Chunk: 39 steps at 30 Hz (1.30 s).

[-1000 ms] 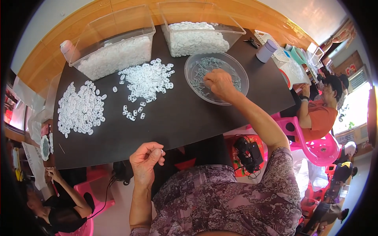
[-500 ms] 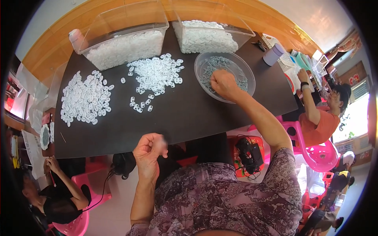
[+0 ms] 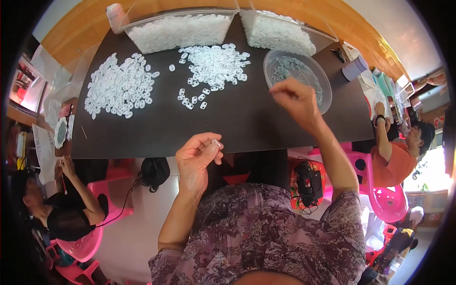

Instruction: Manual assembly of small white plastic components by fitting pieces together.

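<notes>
In front of my body my left hand (image 3: pixel 197 159) pinches a small white plastic piece (image 3: pixel 216 143) between thumb and fingers. My right hand (image 3: pixel 298 102) hovers over the near left rim of a round clear tub (image 3: pixel 327 90). Its thumb and fingertips are pressed together; what lies between them, if anything, is too small to see. Many thin grey metal screws or nails (image 3: pixel 283 66) lie in the tub. Loose white two-holed pieces form one heap (image 3: pixel 216 66) at the middle of the dark table (image 3: pixel 166 135) and another heap (image 3: pixel 118 88) on the left.
Two large clear bins (image 3: pixel 183 33) (image 3: pixel 280 31) of white pieces line the table's back. A lilac cup (image 3: pixel 354 69) and black pliers (image 3: pixel 338 55) are at the right. Co-workers sit at the left (image 3: pixel 71 204) and right (image 3: pixel 396 159). Pink plastic chairs (image 3: pixel 387 202) flank me.
My right hand has lifted from among the metal pieces toward the tub's near rim. The left hand has turned, showing its white piece. The whole view has shifted, with the table higher in it.
</notes>
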Tool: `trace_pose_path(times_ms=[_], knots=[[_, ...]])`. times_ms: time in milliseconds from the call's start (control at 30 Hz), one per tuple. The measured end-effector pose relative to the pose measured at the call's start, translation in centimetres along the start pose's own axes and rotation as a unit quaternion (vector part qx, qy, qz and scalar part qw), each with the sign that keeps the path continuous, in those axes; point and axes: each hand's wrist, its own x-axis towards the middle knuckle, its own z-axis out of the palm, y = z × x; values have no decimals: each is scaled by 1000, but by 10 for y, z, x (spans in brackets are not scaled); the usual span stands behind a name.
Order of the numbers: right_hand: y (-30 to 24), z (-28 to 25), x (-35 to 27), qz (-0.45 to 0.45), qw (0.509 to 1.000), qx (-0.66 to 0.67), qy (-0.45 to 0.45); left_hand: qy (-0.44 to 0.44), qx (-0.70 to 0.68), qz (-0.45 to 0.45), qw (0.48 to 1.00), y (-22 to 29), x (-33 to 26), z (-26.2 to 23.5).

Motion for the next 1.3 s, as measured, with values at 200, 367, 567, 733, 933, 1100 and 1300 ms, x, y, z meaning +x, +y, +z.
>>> trace_pose_path(times_ms=[200, 367, 567, 733, 933, 1100, 1300], knots=[[-43, 60, -40, 74, 965, 206, -144, 12, 2, 35, 999, 0, -6, 5], [-49, 79, -43, 45, 957, 237, -164, 13, 51, 66, 996, -1, -12, 0], [-50, 78, -40, 93, 943, 238, -211, 12, 91, 102, 991, -1, -12, 2], [-49, 82, -40, 86, 938, 251, -222, 2, 112, 116, 987, 2, -13, 0], [-53, 84, -39, 97, 938, 226, -246, -17, 234, 151, 960, 6, -16, -5], [-46, 88, -41, 104, 927, 252, -256, -30, 325, 177, 929, 9, -16, -3], [-42, 100, -43, 90, 920, 313, -220, 5, 140, 117, 983, -1, -14, -12]])
